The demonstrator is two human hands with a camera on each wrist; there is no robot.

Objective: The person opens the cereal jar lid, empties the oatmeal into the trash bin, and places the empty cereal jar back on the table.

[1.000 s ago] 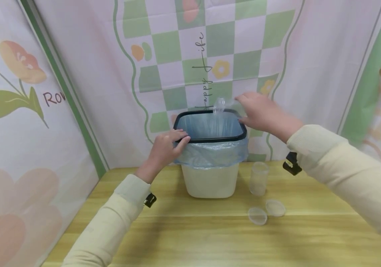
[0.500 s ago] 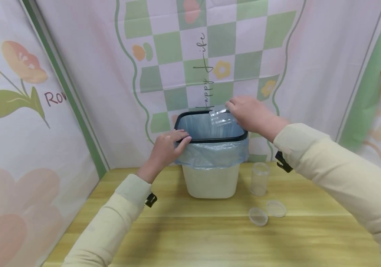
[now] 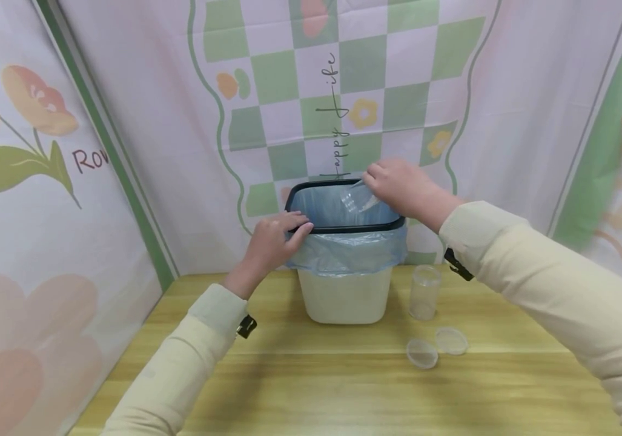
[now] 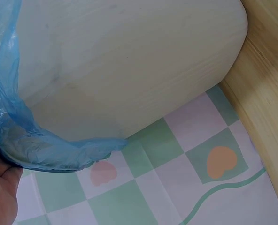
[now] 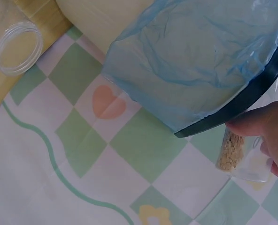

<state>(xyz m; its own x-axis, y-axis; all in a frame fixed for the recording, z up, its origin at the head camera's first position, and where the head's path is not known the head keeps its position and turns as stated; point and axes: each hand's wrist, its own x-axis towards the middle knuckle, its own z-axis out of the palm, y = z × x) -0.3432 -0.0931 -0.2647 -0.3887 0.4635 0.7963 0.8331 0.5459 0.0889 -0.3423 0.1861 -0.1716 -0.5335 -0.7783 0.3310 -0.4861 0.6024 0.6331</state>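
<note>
A pale trash can [image 3: 343, 297] lined with a blue plastic bag [image 3: 349, 251] stands on the table, its black rim [image 3: 354, 229] at the top. On the rim's left front corner, my left hand [image 3: 272, 245] grips with fingers over the edge. My right hand [image 3: 400, 184] holds a clear plastic jar [image 3: 358, 200] tilted mouth-down over the can's opening, at its right side. In the right wrist view, light brown flakes [image 5: 233, 152] lie near the jar's bottom end. The left wrist view shows only part of my left hand [image 4: 3, 192], beside the bag's folded edge.
Right of the can, a second clear jar [image 3: 424, 293] stands upright without a lid. Two clear round lids, a nearer lid [image 3: 421, 353] and a farther lid [image 3: 451, 341], lie in front of it. A patterned curtain [image 3: 311, 91] hangs close behind the wooden table [image 3: 311, 387].
My right hand has moved left, over the can. The jar's mouth has dipped from above the rim into the opening. My left hand keeps its place on the rim.
</note>
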